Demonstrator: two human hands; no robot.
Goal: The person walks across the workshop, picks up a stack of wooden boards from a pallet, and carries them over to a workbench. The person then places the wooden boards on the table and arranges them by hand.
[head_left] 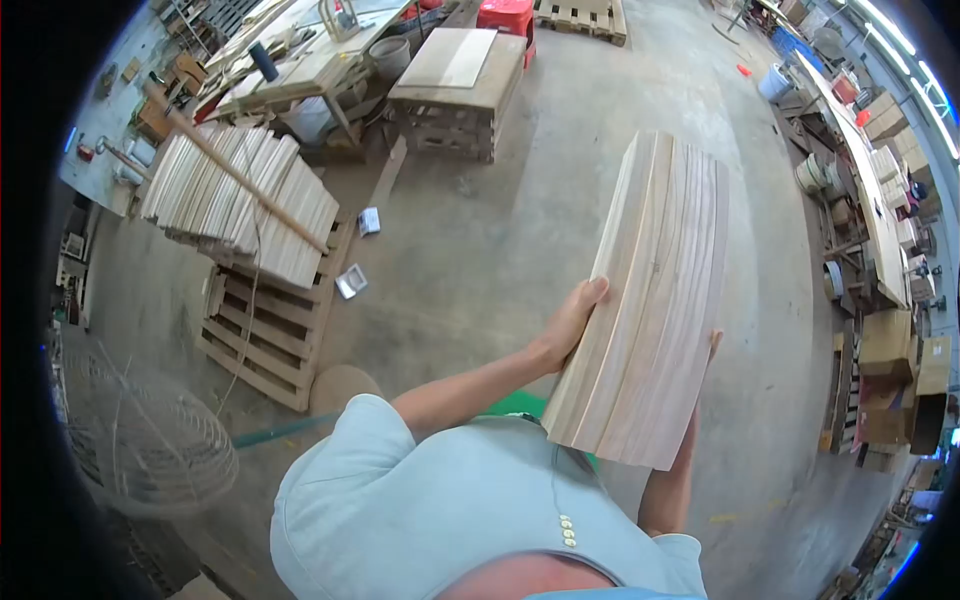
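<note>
A thick bundle of long wooden boards [650, 300] is held in front of my chest, standing on edge side by side and tilted slightly. My left hand [575, 318] presses on the bundle's left side, its thumb near the edge. On the right side, only the fingertips of my right hand [715, 345] show past the boards; the rest of that hand is hidden behind them. Off to the left, a stack of similar boards [245, 190] lies on a wooden pallet [265, 335], with a long wooden stick [235, 175] leaning across it.
A low wooden table [450, 95] bears a pale panel. Behind it is a red stool [507, 15]. A wire-caged fan [150, 440] stands at the lower left. Cluttered benches [850, 150] and cardboard boxes [887, 345] line the right side.
</note>
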